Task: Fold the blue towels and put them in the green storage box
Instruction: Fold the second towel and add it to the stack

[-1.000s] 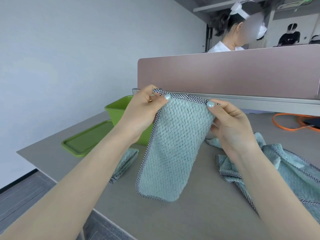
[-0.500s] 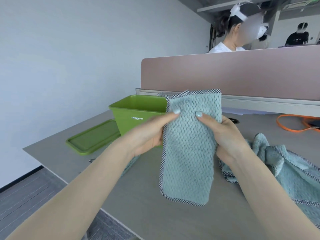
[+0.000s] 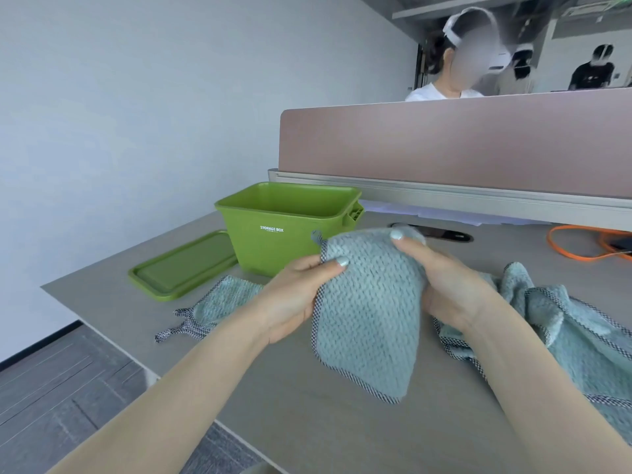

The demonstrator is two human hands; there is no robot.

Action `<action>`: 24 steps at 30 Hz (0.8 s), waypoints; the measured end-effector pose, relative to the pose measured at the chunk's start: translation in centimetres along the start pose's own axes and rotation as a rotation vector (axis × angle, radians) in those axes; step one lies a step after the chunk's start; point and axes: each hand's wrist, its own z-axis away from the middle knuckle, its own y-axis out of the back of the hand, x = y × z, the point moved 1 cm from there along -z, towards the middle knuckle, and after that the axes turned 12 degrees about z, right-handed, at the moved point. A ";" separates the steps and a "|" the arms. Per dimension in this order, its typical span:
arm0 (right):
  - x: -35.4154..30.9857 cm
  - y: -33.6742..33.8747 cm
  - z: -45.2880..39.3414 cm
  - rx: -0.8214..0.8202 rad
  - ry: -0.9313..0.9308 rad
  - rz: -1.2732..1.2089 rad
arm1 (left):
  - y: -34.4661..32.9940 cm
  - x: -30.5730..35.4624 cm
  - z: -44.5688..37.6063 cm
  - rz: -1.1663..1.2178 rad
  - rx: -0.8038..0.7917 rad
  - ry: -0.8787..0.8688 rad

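Both forearms bare, reaching forward from bottom of frame, converging toward centre. Left hand (image 3: pixel 294 295) palm turned inward, thumb on top, fingers curled under, pinching left edge of the folded towel (image 3: pixel 369 313). Right hand (image 3: pixel 441 282) opposite, thumb pressed on the upper right corner, remaining fingers wrapped behind and hidden. Wrists roughly level, held above the surface (image 3: pixel 307 422), hands apart by the towel's width.

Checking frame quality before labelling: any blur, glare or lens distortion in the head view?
Head view: even, soft light with no glare; the hands, left and right, and the held towel are sharp, weave readable; wide-angle bending curves the desk divider; the face of the person behind it is blurred; the storage box print is legible.
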 end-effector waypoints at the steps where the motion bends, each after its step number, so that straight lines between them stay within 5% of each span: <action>1: 0.3 -0.2 0.0 -0.065 -0.005 0.059 | 0.2 0.2 -0.1 -0.001 0.058 -0.029; 6: 0.9 -0.6 -0.2 -0.049 0.009 0.179 | 1.3 1.0 0.0 -0.056 0.188 -0.022; 14: 0.9 -0.6 -0.5 -0.039 0.003 0.031 | 2.3 1.2 1.1 0.328 -0.156 -0.015; 24: 1.1 -1.0 0.0 -0.140 0.027 0.119 | 3.9 0.8 0.1 0.109 -0.044 -0.118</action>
